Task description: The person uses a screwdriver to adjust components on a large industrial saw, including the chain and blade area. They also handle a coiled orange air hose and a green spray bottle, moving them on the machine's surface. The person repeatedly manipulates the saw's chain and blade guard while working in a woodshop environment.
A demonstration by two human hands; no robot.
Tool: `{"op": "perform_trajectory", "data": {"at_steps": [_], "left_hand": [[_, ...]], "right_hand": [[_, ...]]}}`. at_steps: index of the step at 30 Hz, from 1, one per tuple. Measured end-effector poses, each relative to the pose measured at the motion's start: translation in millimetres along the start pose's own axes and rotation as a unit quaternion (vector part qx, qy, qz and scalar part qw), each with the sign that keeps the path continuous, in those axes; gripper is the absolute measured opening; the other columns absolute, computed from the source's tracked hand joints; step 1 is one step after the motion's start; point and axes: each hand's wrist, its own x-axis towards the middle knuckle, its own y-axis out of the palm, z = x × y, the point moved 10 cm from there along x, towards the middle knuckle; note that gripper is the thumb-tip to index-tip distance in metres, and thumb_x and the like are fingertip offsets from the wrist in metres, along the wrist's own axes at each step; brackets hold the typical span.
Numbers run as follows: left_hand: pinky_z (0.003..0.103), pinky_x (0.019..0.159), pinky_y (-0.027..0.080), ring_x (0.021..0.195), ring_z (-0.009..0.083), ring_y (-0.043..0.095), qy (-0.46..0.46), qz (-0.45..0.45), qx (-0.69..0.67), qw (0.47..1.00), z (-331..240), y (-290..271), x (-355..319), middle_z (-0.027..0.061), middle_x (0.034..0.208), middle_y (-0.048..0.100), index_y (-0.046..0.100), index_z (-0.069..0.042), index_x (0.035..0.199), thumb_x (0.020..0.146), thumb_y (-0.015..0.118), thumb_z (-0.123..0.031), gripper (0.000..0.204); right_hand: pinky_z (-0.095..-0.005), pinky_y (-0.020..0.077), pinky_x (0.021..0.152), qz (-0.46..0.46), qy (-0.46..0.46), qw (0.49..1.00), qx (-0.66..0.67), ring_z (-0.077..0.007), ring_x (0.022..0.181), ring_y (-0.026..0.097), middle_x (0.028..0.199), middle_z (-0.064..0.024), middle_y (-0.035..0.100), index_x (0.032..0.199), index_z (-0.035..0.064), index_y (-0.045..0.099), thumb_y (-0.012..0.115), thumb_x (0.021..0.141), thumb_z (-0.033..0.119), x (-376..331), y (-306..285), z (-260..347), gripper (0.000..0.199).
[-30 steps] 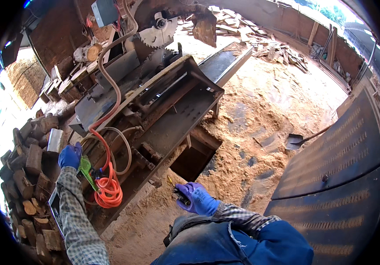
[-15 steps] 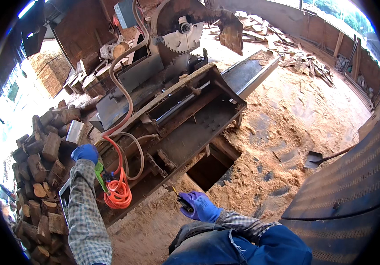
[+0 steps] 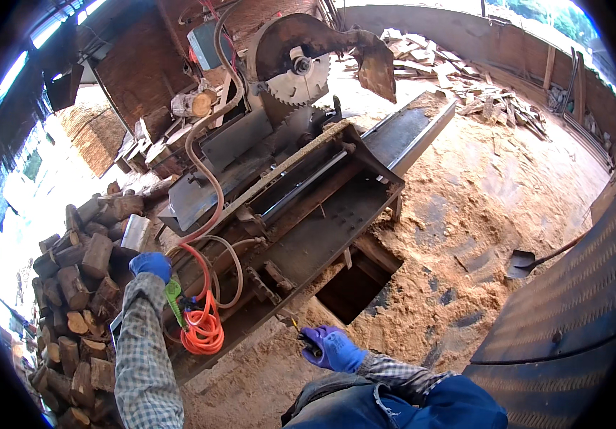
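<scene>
**Both gloved hands low beside the saw rig**

Your left hand, in a blue glove, is raised at the near-left corner of the saw machine. Its grip is curled shut, but what it closes on is hidden behind the knuckles; cannot tell. Just below it sits a green nozzle, and under that a coil of orange hose hangs against the machine's frame. A pale hose climbs from there up toward the circular blade under its rusty guard.

Your right hand, also blue-gloved, is low over the sawdust floor, fingers closed around a small dark tool with a yellow tip. The tool points toward the machine's base, close to the square pit in the floor.

Stacked split logs stand to your left, just behind the left sleeve. A shovel lies on the sawdust well off to the right, near a dark ribbed panel. Scrap boards lie scattered at the far side.
</scene>
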Motion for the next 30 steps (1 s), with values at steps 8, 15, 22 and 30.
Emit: {"op": "perform_trajectory", "data": {"at_steps": [8,15,22,30], "left_hand": [[0.053,0.097,0.052,0.11,0.0442,0.07,-0.088,-0.04,-0.286,0.953,84.1,86.9,14.3,0.0281,0.113,0.073,0.08,-0.002,0.104,0.092,0.044,-0.082,0.088],[0.05,0.104,0.049,0.12,0.043,0.067,-0.101,-0.014,-0.271,0.957,75.5,61.2,-3.6,0.0294,0.118,0.072,0.077,0.001,0.114,0.091,0.038,-0.086,0.097],[0.051,0.105,0.048,0.12,0.0444,0.066,-0.073,0.025,-0.307,0.948,71.8,75.7,-0.5,0.0303,0.121,0.071,0.075,0.002,0.118,0.094,0.033,-0.085,0.1],[0.052,0.105,0.048,0.118,0.0473,0.065,-0.093,-0.055,-0.324,0.94,61.2,76.5,2.1,0.0321,0.12,0.07,0.074,0.002,0.114,0.098,0.031,-0.08,0.094]], "right_hand": [[-0.0475,0.0561,0.076,-0.094,0.008,0.995,-0.01,-0.0378,0.089,0.068,0.101,-0.0184,0.071,0.127,0.0033,0.063,0.077,0.086,0.036,-16.2,-25.1,-16.8,0.054],[-0.0448,0.0562,0.076,-0.175,0.051,0.981,-0.059,-0.0356,0.088,0.069,0.101,-0.0155,0.072,0.131,0.0015,0.06,0.082,0.083,0.025,-42.5,-90.0,-29.3,0.058],[-0.0461,0.0573,0.078,-0.171,0.041,0.98,-0.097,-0.0347,0.093,0.069,0.102,-0.0161,0.071,0.131,0.003,0.06,0.08,0.085,0.031,-35.8,-106.2,-23.9,0.057],[-0.0461,0.0567,0.077,-0.143,-0.011,0.987,-0.075,-0.0348,0.089,0.069,0.098,-0.0147,0.072,0.129,0.0041,0.061,0.079,0.084,0.028,-13.9,-91.2,-9.2,0.054]]}}
